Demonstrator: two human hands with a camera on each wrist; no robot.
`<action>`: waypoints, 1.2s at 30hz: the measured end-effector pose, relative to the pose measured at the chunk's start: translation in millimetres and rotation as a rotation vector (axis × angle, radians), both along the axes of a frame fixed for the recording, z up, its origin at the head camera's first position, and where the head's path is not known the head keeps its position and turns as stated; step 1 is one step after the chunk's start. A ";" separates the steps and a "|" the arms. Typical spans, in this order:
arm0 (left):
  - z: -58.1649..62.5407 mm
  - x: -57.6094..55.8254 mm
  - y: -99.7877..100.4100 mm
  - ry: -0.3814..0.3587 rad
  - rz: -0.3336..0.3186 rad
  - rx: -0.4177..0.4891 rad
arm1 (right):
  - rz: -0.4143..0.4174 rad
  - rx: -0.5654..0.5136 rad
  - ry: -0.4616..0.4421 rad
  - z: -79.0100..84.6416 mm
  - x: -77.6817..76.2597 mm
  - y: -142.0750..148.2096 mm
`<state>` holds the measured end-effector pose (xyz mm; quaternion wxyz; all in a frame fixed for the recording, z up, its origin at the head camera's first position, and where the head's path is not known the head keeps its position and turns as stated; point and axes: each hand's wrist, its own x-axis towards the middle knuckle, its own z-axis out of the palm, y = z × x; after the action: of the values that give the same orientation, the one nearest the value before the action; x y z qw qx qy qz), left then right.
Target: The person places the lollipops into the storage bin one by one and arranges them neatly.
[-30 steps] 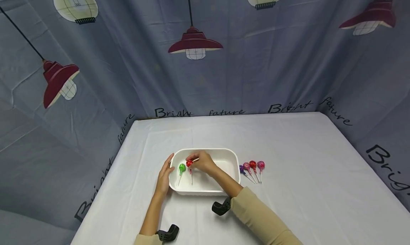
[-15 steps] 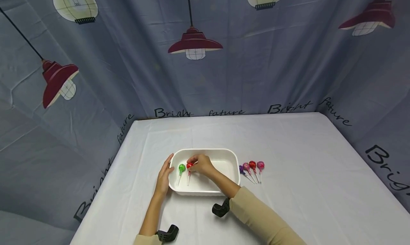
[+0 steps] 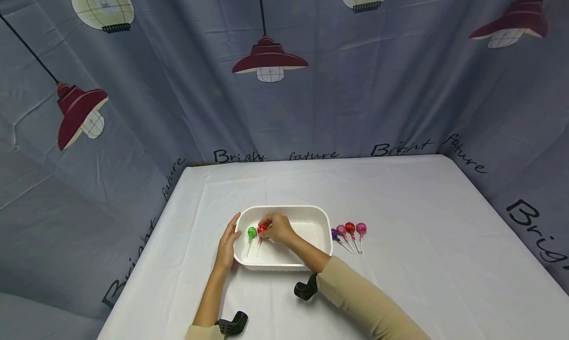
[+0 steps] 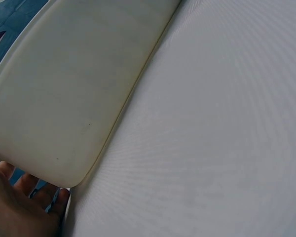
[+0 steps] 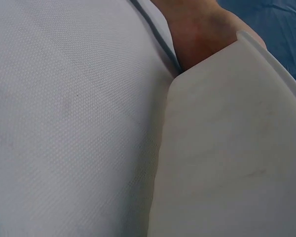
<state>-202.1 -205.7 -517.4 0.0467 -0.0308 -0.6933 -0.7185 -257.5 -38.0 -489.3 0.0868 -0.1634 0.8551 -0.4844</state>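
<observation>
A white rectangular tray (image 3: 284, 267) sits on the table, its long side toward me. My left hand (image 3: 227, 246) rests against the tray's left end, fingers straight along the outside and thumb at the rim. In the left wrist view, the fingers (image 4: 25, 183) of that hand lie against the end wall. Inside the tray my right hand (image 3: 280, 229) pinches a red lollipop (image 3: 261, 229) by its wrapped head, the stick pointing toward me. Just left of it lies a green lollipop (image 3: 252, 233). The right wrist view shows mostly the tray's outer wall (image 5: 227, 148); the fingertips are hidden there.
Right of the tray, several lollipops lie on the white tablecloth (image 3: 422, 221): a purple one (image 3: 335, 234), a pink one (image 3: 341, 230), a red one and another pink one (image 3: 361, 228). A grey printed curtain (image 3: 284, 117) surrounds the table's back and sides.
The red lollipop has shifted slightly left in my right hand, its stick end swinging left to lie nearly parallel with the green one. My left hand has stayed at the tray's end.
</observation>
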 end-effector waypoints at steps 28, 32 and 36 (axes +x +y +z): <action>-4.1 -2.1 -1.4 0.016 0.009 -0.019 | 0.011 0.011 -0.015 1.8 -1.3 3.6; -5.1 -2.5 -1.4 0.005 0.006 -0.014 | -0.009 0.011 -0.029 5.0 -0.2 6.8; -6.4 -2.2 -1.4 -0.010 0.006 -0.005 | -0.007 0.008 -0.023 9.9 3.0 9.2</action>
<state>-204.3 -207.1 -523.7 0.0454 -0.0252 -0.6953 -0.7168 -254.4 -28.7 -479.3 0.0954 -0.1545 0.8565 -0.4832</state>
